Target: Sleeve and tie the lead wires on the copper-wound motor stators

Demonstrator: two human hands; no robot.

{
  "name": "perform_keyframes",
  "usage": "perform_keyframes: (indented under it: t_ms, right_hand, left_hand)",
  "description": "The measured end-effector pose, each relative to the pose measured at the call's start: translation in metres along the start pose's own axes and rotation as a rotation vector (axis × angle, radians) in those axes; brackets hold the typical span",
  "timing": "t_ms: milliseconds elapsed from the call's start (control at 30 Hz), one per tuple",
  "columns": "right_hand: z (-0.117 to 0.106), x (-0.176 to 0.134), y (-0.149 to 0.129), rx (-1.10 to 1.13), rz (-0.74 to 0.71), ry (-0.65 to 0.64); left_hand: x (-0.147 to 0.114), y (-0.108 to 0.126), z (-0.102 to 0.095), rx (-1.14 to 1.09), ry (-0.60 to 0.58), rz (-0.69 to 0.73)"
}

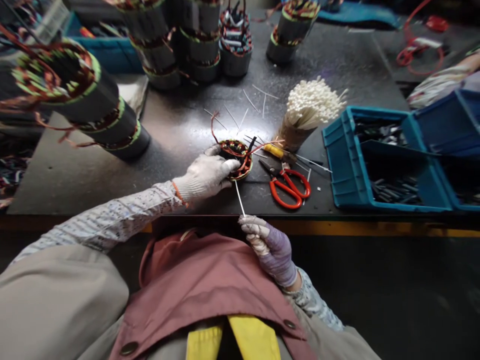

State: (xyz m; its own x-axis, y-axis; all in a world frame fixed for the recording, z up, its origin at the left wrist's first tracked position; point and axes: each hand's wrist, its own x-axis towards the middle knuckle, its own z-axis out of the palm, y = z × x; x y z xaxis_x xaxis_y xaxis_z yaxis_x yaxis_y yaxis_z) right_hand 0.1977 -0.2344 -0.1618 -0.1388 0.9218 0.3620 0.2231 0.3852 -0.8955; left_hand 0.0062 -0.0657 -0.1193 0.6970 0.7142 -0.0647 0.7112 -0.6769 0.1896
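Observation:
A motor stator (242,172) with copper windings and reddish lead wires rests on the dark table near its front edge. My left hand (210,172), in a white glove, grips the stator's left side, its thumb reaching over the top. My right hand (268,245), in a purple and white glove, is closed on the lower end of a thin white cord (240,199). The cord runs up taut to the stator's near rim. Red-handled scissors (287,186) lie just right of the stator, and a yellow-handled tool (273,150) lies behind them.
A bundle of white cords (313,107) stands upright behind the scissors. Blue bins (337,165) with dark sleeve pieces are at the right. Stacked stators (108,110) stand at left and back. Loose cords (231,116) lie on the table (176,120). Another person's sleeve (435,87) shows far right.

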Motion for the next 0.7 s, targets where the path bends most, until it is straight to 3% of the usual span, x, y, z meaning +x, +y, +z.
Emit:
perform_keyframes:
  t_ms: [100, 200, 300, 500, 700]
  right_hand:
    - [0.012, 0.01, 0.012, 0.014, 0.016, 0.044]
    - [0.026, 0.029, 0.024, 0.035, -0.085, 0.124]
    - [0.028, 0.037, 0.018, 0.045, -0.16, 0.131]
    - [0.007, 0.003, -0.01, 0.119, 0.073, 0.156]
    - [0.008, -0.001, -0.01, 0.15, 0.14, 0.178]
  left_hand:
    - [0.0, 0.0, 0.002, 0.007, 0.011, -0.012]
    - [-0.004, 0.001, 0.005, -0.001, 0.042, -0.021]
    - [-0.01, 0.002, 0.007, -0.04, 0.074, -0.057]
    - [-0.009, 0.002, 0.007, -0.062, 0.07, -0.012]
    - [-0.004, 0.002, 0.007, -0.056, 0.078, -0.001]
